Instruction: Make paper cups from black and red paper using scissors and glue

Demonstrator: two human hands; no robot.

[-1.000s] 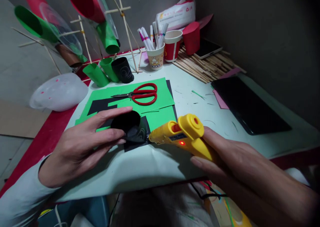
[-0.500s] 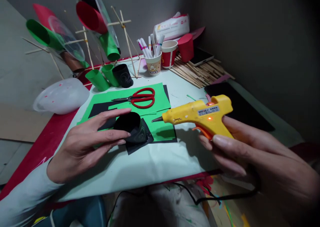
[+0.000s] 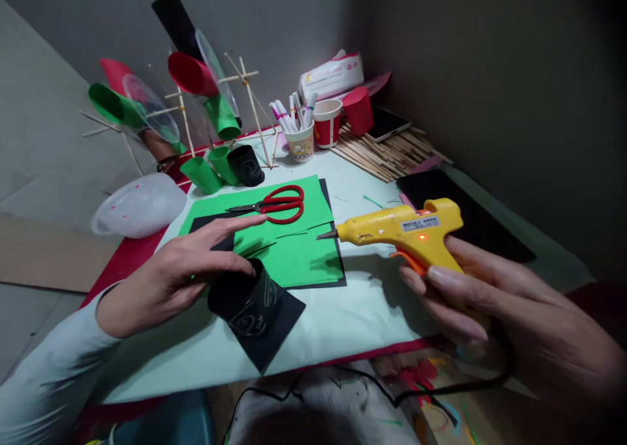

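In my right hand (image 3: 465, 295) is a yellow hot glue gun (image 3: 392, 228), its orange light lit and its nozzle pointing left over the green paper (image 3: 304, 249). My left hand (image 3: 191, 262) grips a black paper tube (image 3: 249, 308) by its upper rim; one finger reaches inside, the index finger is stretched out, and the thumb is hidden. White drawings mark the tube's side. The tube stands on a black paper square (image 3: 279, 330) near the table's front edge. Red-handled scissors (image 3: 281, 204) lie on the green sheets beyond.
Green (image 3: 200, 175) and black (image 3: 246, 165) paper tubes stand at the back left by a stick frame (image 3: 252, 98). A white balloon (image 3: 142, 204) is at left. Behind are a marker cup (image 3: 300, 143), a red-and-white cup (image 3: 326, 123) and wooden sticks (image 3: 382, 154). The glue gun's cord (image 3: 455, 388) hangs in front.
The black tube and its square have come nearer the front edge and turned, showing more white drawing. My left fingers have shifted over the rim. The glue gun sits slightly further right.
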